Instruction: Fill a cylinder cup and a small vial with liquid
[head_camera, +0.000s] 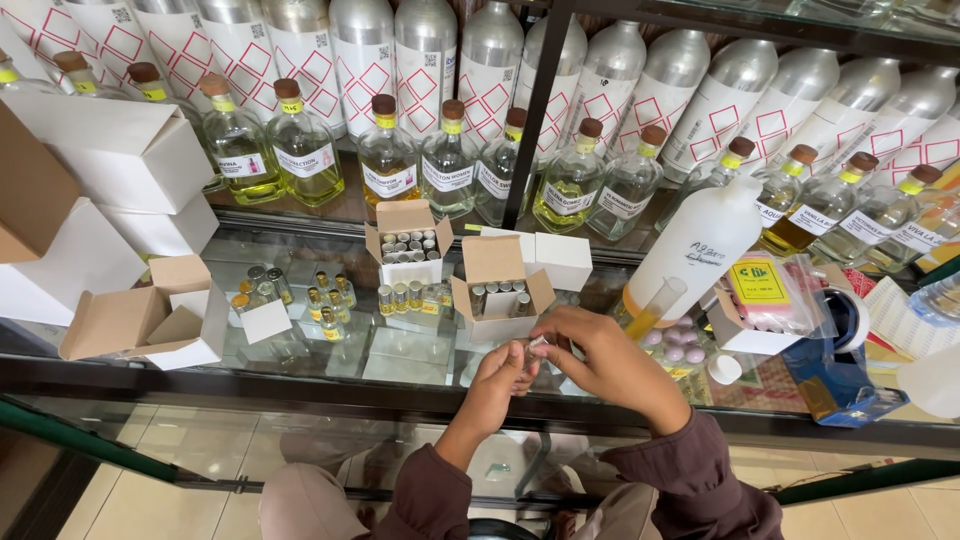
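Single head-worn view, looking steeply down over the glass counter (300, 375), close above it, facing the bottle shelf (560, 230) behind the counter, floor visible beneath.

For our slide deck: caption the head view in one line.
Both hands, left hand and right hand, hold a small vial over a glass counter.

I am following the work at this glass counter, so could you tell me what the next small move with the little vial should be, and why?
Probably set the small vial into the open box just ahead. Both the left hand and the right hand pinch it above the glass counter, and that box already holds a row of similar vials with some room left, as far as the picture shows.
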